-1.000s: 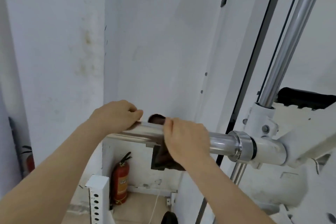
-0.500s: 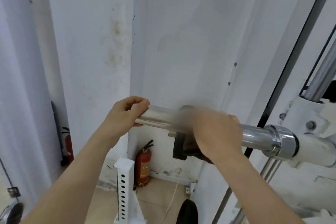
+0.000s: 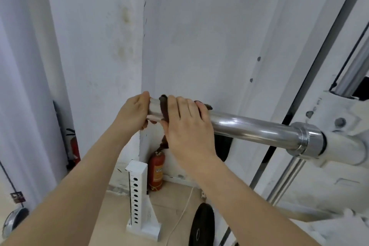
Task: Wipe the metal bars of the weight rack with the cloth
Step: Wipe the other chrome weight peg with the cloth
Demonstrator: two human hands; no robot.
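Observation:
A shiny chrome bar [image 3: 249,127] juts left from the white rack fitting [image 3: 347,126] at chest height. A dark brown cloth [image 3: 164,109] is wrapped over the bar near its free end, most of it hidden under my right hand [image 3: 188,126], which curls over the bar and holds the cloth against it. My left hand [image 3: 134,112] grips the bar's very tip, fingers curled round the end. The two hands sit close together, almost touching.
A slanted chrome guide rod [image 3: 353,68] and black cable run up at the right. Below stand a red fire extinguisher [image 3: 156,171], a white perforated post [image 3: 137,191] and a black weight plate [image 3: 201,227] on the floor. White walls lie close behind.
My right hand has slid the cloth leftward along the bar, from near its middle to next to my left hand at the tip. The view has shifted left and down.

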